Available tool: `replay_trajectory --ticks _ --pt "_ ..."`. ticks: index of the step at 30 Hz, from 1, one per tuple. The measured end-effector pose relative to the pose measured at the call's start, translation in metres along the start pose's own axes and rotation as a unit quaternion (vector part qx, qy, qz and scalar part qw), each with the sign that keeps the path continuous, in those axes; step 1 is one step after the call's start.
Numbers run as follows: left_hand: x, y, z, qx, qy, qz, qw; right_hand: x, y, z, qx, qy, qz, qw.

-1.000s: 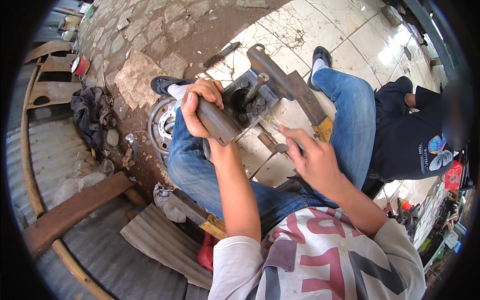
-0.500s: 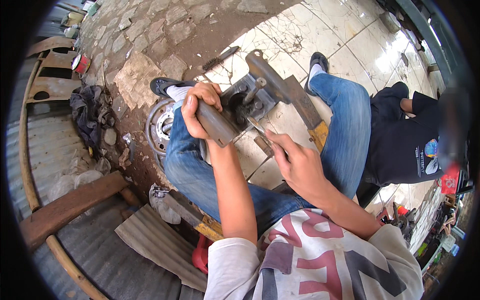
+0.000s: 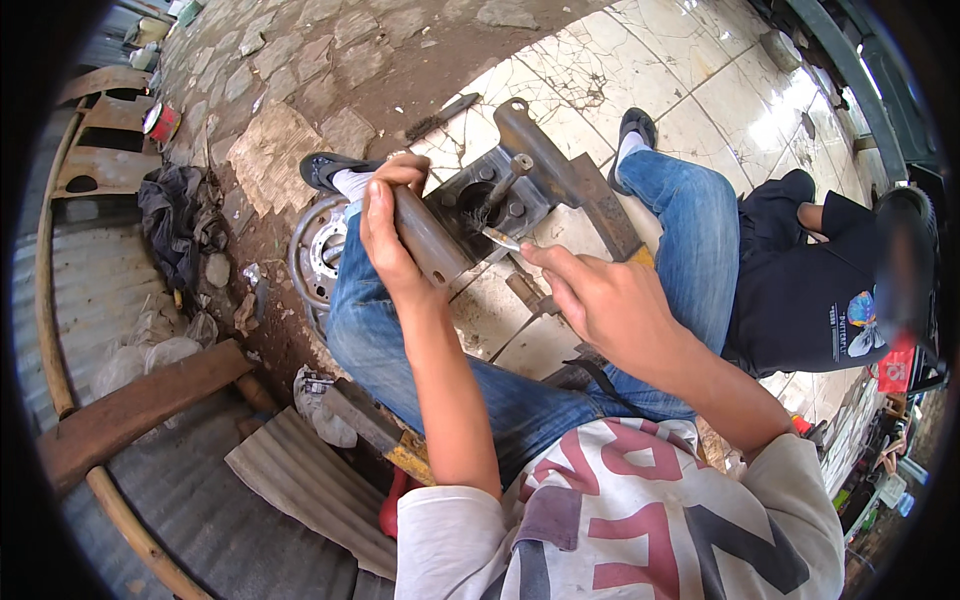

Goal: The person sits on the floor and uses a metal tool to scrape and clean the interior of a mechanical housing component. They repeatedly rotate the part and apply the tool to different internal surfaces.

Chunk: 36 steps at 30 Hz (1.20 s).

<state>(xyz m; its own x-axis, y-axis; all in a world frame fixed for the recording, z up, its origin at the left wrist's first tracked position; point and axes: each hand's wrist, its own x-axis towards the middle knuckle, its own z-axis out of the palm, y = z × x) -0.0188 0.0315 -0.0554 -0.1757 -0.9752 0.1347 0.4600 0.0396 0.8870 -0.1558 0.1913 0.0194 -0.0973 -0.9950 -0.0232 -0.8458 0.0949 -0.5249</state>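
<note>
My left hand [image 3: 385, 230] is wrapped round a dark grey, curved metal piece [image 3: 432, 238], holding it along its left side. The piece belongs to a steel assembly with a square plate [image 3: 535, 205], a round opening, bolts and an upright threaded stud [image 3: 513, 172]. From the right, my right hand [image 3: 600, 295] grips a thin brush [image 3: 503, 239] with a pale, narrow body, closed between thumb and fingers. The brush's dark bristles reach into the round opening. Its handle end is hidden in my palm.
Steel bars with yellow paint [image 3: 412, 455] flank my legs. A wheel rim [image 3: 318, 250] lies left of my left leg, a wire brush [image 3: 441, 117] beyond the assembly on the tiles. Another person in dark clothes [image 3: 800, 290] sits at the right. Corrugated sheets [image 3: 310, 500] lie at lower left.
My right hand and the brush have shifted slightly, the brush drawing back a little from the opening. My left hand's fingers have loosened somewhat on the metal piece.
</note>
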Motion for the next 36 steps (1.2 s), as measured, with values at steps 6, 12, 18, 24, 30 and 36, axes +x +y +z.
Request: replay_trajectory --ticks 6,12,18,24,30,36 --pt "-0.044 0.016 0.022 0.006 0.074 0.03 0.997 0.008 0.01 0.003 0.18 -0.024 0.059 0.982" --pt "-0.042 0.017 0.026 0.05 0.051 0.012 0.997 0.001 0.015 -0.005 0.356 -0.073 0.158 0.918" --pt "-0.04 0.017 0.027 0.046 0.044 0.012 0.998 -0.016 0.044 0.008 0.523 -0.1 0.172 0.829" --pt "-0.039 0.02 0.026 0.059 0.05 -0.006 0.997 -0.025 0.049 0.006 0.61 -0.148 0.073 0.775" --pt "-0.039 0.022 0.025 0.06 0.046 -0.009 0.997 -0.015 0.042 -0.01 0.563 -0.061 0.026 0.824" --pt "-0.039 0.018 0.025 0.078 0.049 0.012 0.996 0.01 0.024 -0.001 0.44 0.102 -0.009 0.892"
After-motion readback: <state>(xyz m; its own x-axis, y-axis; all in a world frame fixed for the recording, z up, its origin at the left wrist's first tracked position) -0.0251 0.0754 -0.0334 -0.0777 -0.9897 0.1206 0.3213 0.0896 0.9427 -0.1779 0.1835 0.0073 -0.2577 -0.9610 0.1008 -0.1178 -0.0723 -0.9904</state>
